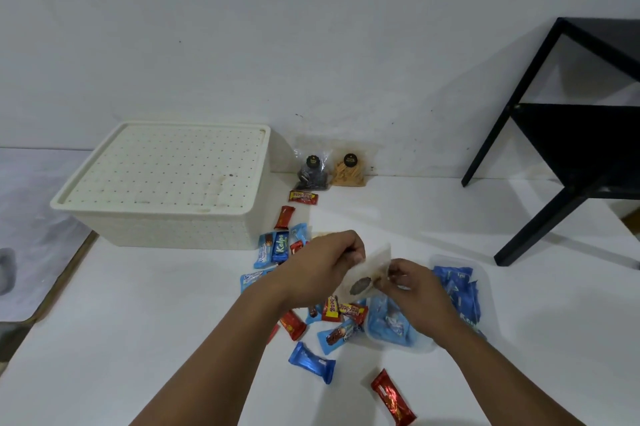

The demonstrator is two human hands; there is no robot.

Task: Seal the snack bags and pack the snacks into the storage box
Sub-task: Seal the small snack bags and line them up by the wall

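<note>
Both my hands hold a clear snack bag (369,275) with a dark round sticker, above the middle of the white surface. My left hand (323,261) pinches its upper left edge and my right hand (410,282) grips its right side. The cream storage box (166,228) stands at the left with its dotted lid (173,166) on. Two more clear bags lean on the wall: one with dark snacks (311,171), one with pale sticks (349,169). Several blue and red wrapped snacks (311,361) lie scattered below my hands.
A clear tub (483,273) of blue wrapped snacks sits under my right hand. A black metal table frame (540,135) stands at the right. A red bar (393,398) lies near the front. The white surface ends at a brown edge (69,273) on the left.
</note>
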